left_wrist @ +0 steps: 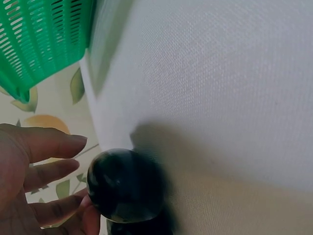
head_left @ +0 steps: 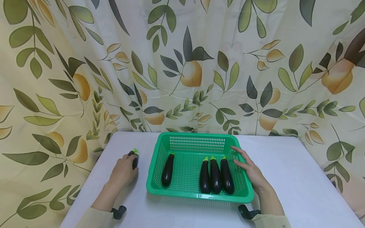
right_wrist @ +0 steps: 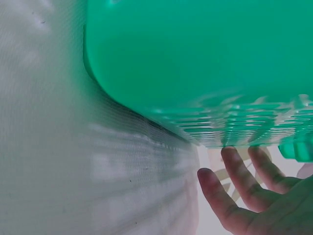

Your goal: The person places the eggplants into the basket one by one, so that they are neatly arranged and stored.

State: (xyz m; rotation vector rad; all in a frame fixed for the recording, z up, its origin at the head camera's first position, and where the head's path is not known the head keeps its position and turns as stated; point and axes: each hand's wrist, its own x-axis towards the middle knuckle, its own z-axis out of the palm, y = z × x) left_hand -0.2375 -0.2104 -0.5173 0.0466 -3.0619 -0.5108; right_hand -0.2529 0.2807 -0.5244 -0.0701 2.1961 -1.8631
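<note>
A dark purple eggplant (head_left: 135,162) with a green stem end lies on the table left of the basket. My left hand (head_left: 124,169) is over it, fingers touching its side; in the left wrist view the thumb stands apart from the rounded eggplant end (left_wrist: 126,185). A second dark rounded shape shows at the bottom of that view, partly cut off. The green plastic basket (head_left: 182,158) holds one eggplant (head_left: 168,170) at its left and three side by side at its right. My right hand (head_left: 252,172) rests at the basket's right rim with spread, fairly straight fingers (right_wrist: 239,178).
A white cloth covers the table (head_left: 288,177), which reaches out on both sides of the basket. Behind it hangs a curtain (head_left: 225,104) printed with leaves and fruit. Black wrist straps (head_left: 118,212) sit at both sleeves.
</note>
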